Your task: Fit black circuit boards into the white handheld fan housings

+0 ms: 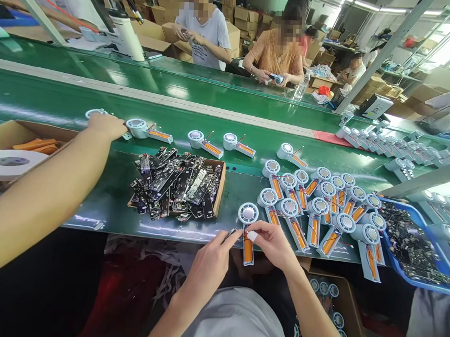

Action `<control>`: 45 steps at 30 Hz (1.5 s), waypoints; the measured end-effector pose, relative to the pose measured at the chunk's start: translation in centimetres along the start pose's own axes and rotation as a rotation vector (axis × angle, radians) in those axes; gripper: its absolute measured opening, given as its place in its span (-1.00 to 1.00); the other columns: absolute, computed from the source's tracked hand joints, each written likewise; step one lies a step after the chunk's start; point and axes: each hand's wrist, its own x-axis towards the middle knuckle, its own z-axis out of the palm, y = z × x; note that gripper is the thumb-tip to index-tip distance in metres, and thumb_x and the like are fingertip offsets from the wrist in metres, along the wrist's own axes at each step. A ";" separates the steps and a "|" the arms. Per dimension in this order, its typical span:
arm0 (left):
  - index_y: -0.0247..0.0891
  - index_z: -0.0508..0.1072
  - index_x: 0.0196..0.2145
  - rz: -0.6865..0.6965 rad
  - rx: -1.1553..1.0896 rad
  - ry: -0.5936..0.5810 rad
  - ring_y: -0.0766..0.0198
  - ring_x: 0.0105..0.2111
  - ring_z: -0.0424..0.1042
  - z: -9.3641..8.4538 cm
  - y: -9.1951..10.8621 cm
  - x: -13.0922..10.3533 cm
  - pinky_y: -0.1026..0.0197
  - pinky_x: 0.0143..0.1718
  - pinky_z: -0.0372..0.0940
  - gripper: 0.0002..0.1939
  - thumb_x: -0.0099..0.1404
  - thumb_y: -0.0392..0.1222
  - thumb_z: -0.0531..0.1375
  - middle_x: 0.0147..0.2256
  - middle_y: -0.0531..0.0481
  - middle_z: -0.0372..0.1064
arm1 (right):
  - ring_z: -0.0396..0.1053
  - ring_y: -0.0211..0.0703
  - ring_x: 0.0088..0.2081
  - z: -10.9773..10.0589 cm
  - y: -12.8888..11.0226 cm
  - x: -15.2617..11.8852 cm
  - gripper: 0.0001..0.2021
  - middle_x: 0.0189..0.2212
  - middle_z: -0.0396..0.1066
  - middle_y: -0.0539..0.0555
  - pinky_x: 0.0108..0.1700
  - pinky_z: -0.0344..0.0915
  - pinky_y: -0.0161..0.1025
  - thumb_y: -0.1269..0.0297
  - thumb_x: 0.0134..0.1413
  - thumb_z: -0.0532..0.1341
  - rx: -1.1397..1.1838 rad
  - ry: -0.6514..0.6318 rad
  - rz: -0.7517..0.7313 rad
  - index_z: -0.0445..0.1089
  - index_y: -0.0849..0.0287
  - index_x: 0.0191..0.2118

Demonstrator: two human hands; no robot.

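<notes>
A light-blue handheld fan [248,213] with an open handle and an orange strip inside lies at the table's front edge, its handle toward me. My left hand [209,262] is closed beside the handle, with a thin dark circuit board [229,235] seen edge-on between its fingers. Over the upper handle, my right hand [276,246] is pinched close to the fan's thin wires; what its fingertips hold is too small to make out. A small white piece [252,236] shows at those fingertips. Both hands' fingertips nearly meet.
Loose circuit boards [179,186] heap over a cardboard tray [220,188] left of my hands. Several open fans [318,206] crowd the right, beside a blue basket [439,252] of boards. A co-worker's arm [60,191] reaches from the left to fans on the green conveyor [168,111].
</notes>
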 end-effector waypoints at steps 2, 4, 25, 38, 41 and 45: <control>-0.12 0.29 0.25 -0.024 -0.137 0.086 0.14 -0.10 0.59 0.3 -0.1 0.0 0.19 -0.18 0.47 -0.44 0.37 -0.44 -0.08 -0.04 -0.11 0.55 | 0.43 -0.16 -0.31 0.2 -0.1 0.0 -0.78 -0.37 0.51 0.04 -0.21 0.37 -0.23 0.11 0.10 0.32 -0.038 -0.006 -0.004 0.52 0.18 -0.30; -0.19 0.27 0.24 -0.089 -0.242 0.145 0.09 -0.07 0.59 0.4 -0.2 0.1 0.14 -0.16 0.48 -0.51 0.40 -0.34 -0.05 -0.05 -0.14 0.58 | 0.38 -0.21 -0.38 0.5 -0.3 -0.1 -0.83 -0.42 0.47 0.01 -0.29 0.33 -0.26 0.18 0.13 0.28 -0.128 0.022 -0.013 0.49 0.18 -0.31; -0.21 0.52 0.07 0.046 -0.392 0.200 0.10 -0.04 0.59 0.5 -0.4 -0.1 0.13 -0.01 0.49 -0.57 0.37 -0.38 0.00 0.00 -0.12 0.58 | 0.42 -0.12 -0.27 1.2 -0.4 -0.1 -0.76 -0.26 0.47 0.10 -0.21 0.38 -0.22 0.46 0.27 0.12 -0.650 0.036 -0.365 0.45 0.13 -0.03; -0.20 0.51 0.09 -0.136 -0.744 0.040 0.06 0.13 0.45 -1.1 1.2 -0.5 0.00 0.18 0.33 -0.58 0.47 -0.07 -0.02 0.09 -0.14 0.50 | 0.39 -0.18 -0.38 0.3 -2.1 -0.5 -0.76 -0.38 0.50 0.05 -0.32 0.30 -0.26 0.15 0.26 0.21 -0.251 -0.009 0.008 0.51 0.19 -0.12; -0.23 0.55 -0.02 -0.262 -0.877 0.045 0.08 0.07 0.48 -0.5 1.4 -0.1 0.02 0.11 0.38 -0.54 0.48 -0.04 -0.09 0.01 -0.15 0.54 | 0.39 -0.18 -0.35 -0.3 -2.2 -0.7 -0.72 -0.37 0.48 0.04 -0.29 0.30 -0.27 0.10 0.11 0.33 -0.021 0.002 0.092 0.49 0.20 -0.17; -0.31 0.51 -0.10 -0.367 -0.793 0.118 0.10 -0.29 0.56 1.1 1.0 2.1 0.12 -0.26 0.45 -0.66 0.31 -0.03 0.14 -0.24 -0.15 0.57 | 0.30 -0.28 -0.49 -0.2 -1.3 -0.7 -0.74 -0.49 0.40 -0.03 -0.41 0.23 -0.33 0.08 0.04 0.36 0.259 -0.005 0.144 0.45 0.17 -0.27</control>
